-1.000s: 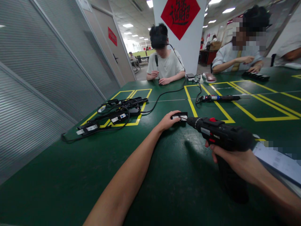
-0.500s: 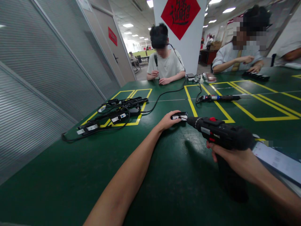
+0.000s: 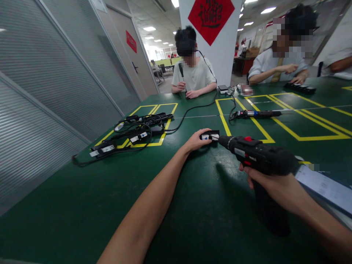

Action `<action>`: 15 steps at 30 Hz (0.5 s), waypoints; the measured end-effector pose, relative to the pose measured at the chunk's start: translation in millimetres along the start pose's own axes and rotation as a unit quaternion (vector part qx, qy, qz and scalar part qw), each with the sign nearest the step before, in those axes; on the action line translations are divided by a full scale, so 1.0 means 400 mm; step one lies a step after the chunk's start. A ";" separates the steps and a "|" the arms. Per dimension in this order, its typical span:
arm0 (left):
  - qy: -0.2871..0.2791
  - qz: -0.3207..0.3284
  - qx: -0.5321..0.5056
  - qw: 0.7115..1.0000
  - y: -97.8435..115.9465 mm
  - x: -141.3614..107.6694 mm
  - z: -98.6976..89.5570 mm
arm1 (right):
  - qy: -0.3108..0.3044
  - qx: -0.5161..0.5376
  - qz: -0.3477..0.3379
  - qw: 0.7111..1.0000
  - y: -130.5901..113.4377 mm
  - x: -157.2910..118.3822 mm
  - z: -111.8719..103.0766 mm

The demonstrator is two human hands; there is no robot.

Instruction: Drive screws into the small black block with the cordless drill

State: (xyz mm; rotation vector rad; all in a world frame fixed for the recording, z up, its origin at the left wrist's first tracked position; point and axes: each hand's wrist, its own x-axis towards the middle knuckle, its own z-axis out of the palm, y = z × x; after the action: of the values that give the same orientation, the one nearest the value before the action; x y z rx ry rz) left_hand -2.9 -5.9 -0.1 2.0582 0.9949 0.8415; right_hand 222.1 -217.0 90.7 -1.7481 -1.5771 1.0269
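My left hand [image 3: 198,140] is closed on a small black part with a white label [image 3: 214,136], pressing it against the green tabletop [image 3: 189,205]. Blue marks show on the label beside my fingers. My right hand [image 3: 271,185] wraps round the handle of a black cordless drill [image 3: 261,156] with red accents. The drill points left, and its thin bit reaches the black part near the label. Whether the tip sits in a hole there is too small to tell.
Left lie several black devices with cables [image 3: 137,135]. Beyond the drill rests a pen-like tool with a cord [image 3: 257,114]. A phone-like slab [image 3: 324,187] is at right. Opposite, one person [image 3: 195,75] holds a screwdriver; another [image 3: 286,68] handles a black strip. Yellow tape [image 3: 324,139] marks the table.
My left fingers have shifted slightly on the black part, so more of its white label and blue marks show. The drill stays almost in the same place.
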 end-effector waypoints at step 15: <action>-0.004 -0.007 0.009 1.000 0.002 -0.001 -0.002 | -0.011 0.024 -0.001 1.000 -0.006 -0.002 0.002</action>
State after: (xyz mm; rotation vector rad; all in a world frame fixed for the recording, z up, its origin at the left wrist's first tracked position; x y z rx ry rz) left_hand -3.4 -6.4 0.7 2.0658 1.0133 0.8188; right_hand 220.3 -217.4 92.4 -1.7087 -1.5542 1.0777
